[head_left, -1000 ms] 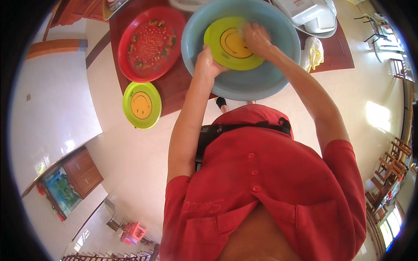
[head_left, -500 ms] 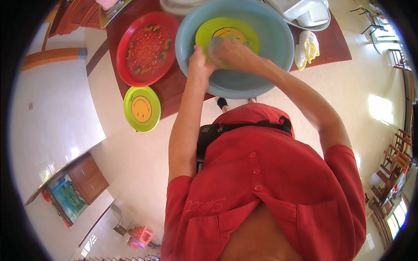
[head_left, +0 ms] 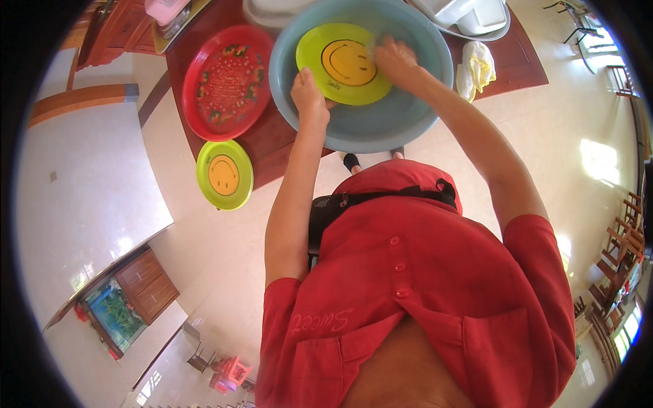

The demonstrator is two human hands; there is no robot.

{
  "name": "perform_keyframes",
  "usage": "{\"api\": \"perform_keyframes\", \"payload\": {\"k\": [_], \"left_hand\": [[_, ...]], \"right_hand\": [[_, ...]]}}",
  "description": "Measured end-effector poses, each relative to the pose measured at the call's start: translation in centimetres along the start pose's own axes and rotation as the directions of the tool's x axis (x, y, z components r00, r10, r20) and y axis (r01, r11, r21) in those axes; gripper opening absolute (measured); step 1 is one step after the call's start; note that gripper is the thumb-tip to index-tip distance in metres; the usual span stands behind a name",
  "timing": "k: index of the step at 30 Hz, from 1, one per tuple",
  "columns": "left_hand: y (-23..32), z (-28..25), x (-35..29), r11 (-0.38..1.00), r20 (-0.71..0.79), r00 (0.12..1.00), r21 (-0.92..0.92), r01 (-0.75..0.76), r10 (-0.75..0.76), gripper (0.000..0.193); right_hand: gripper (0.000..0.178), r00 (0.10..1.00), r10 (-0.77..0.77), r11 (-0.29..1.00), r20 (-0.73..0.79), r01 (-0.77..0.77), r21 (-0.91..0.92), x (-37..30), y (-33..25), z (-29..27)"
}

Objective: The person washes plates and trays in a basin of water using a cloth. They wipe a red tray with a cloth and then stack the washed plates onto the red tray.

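A yellow-green plate point(head_left: 310, 57) with an orange smiley face is held tilted inside a large blue-grey basin point(head_left: 381, 134). My left hand point(head_left: 311, 95) grips the plate's lower left rim, thumb on top and fingers beneath. At the plate's right edge is my right hand point(head_left: 398, 62), its fingers curled and slightly blurred. Something pale and greyish shows at those fingertips, too smeared to name. Whether the basin holds water is hard to see.
Left of the basin, a red patterned tray point(head_left: 230, 88) lies on the dark red table point(head_left: 520, 64). Another smiley plate point(head_left: 224, 197) overhangs the table's edge. A white and yellow cloth point(head_left: 476, 71) and white dishes point(head_left: 479, 20) sit to the right.
My right hand has moved from the plate's middle to its right edge, uncovering the smiley face. The plate has shifted slightly left with my left hand still on its rim.
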State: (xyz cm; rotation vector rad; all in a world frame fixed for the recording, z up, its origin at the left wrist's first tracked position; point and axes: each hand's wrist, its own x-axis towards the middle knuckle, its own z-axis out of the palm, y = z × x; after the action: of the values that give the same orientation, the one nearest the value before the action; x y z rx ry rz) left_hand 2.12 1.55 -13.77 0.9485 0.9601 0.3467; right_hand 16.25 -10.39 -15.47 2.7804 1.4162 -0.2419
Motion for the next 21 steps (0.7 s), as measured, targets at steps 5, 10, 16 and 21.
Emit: {"api": "perform_keyframes", "payload": {"k": [5, 10, 16, 21], "left_hand": [[-0.1, 0.0, -0.2, 0.842, 0.097, 0.92, 0.377, -0.386, 0.379, 0.034], [0.1, 2.6, -1.7, 0.868, 0.027, 0.87, 0.063, -0.493, 0.493, 0.029], [3.2, 3.8, -5.3, 0.543, 0.252, 0.715, 0.504, -0.672, 0.652, 0.032], [4.2, 2.5, -6.9, 0.231, 0.522, 0.477, 0.468, -0.853, 0.707, 0.037]], "right_hand": [[0.025, 0.997, -0.046, 0.996, -0.059, 0.041, -0.084, 0.4, -0.2, 0.6], [0.025, 0.962, -0.198, 0.98, -0.191, 0.2, -0.007, -3.0, 0.2, -1.3], [0.035, 0.765, 0.165, 0.892, -0.622, 0.152, 0.425, -7.6, 4.5, -5.4], [0.048, 0.7, 0.615, 0.781, -0.363, -0.48, 0.399, -8.0, 11.2, -0.7]]}}
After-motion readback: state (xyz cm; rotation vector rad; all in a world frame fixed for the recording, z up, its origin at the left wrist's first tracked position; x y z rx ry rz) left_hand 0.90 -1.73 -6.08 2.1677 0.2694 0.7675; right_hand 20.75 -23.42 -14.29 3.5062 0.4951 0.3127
